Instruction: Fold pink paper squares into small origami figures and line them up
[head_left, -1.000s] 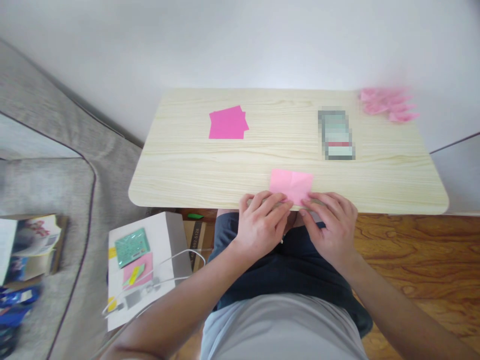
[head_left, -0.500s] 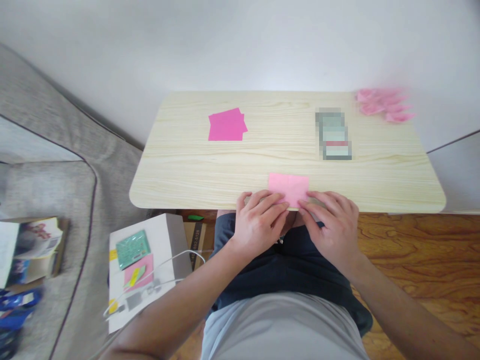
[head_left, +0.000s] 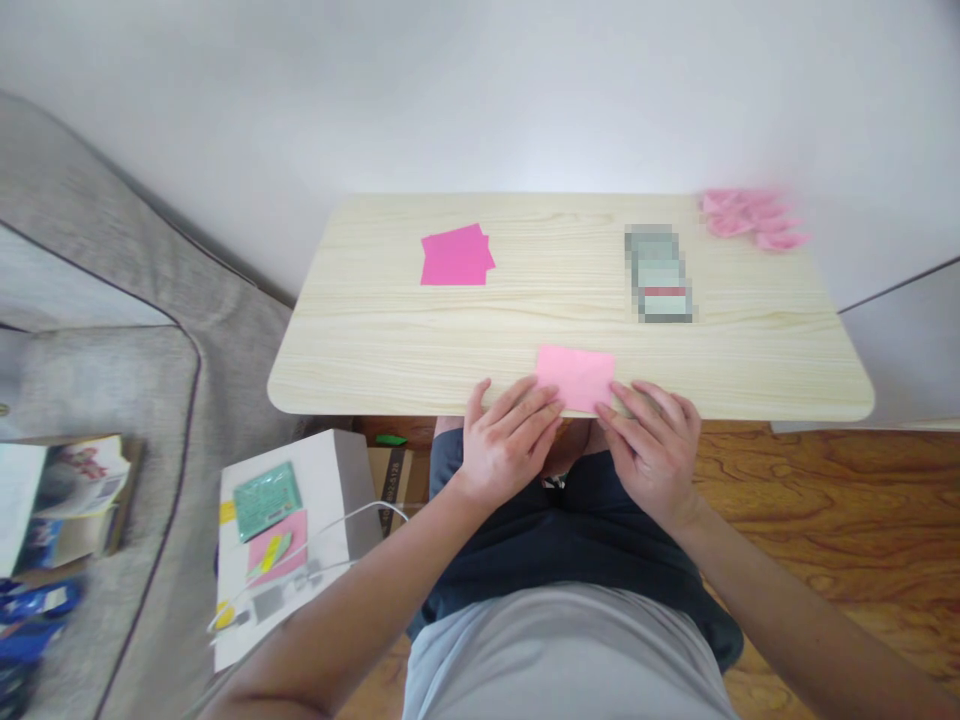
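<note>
Light-pink rectangular paper sheet [head_left: 576,378] just below frame centre on pale wood-grain bench [head_left: 375,340], left hand [head_left: 504,450] and right hand [head_left: 658,455] fingers loosely open, pressing its near corners, likely flattening, which calls for even pressure.

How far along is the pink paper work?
Looks done: the shaped pink pieces, far right on the table. In hand: the light pink sheet, left hand and right hand at its near corners. Possibly left: that sheet, flat, and the flat dark pink sheets.
</note>
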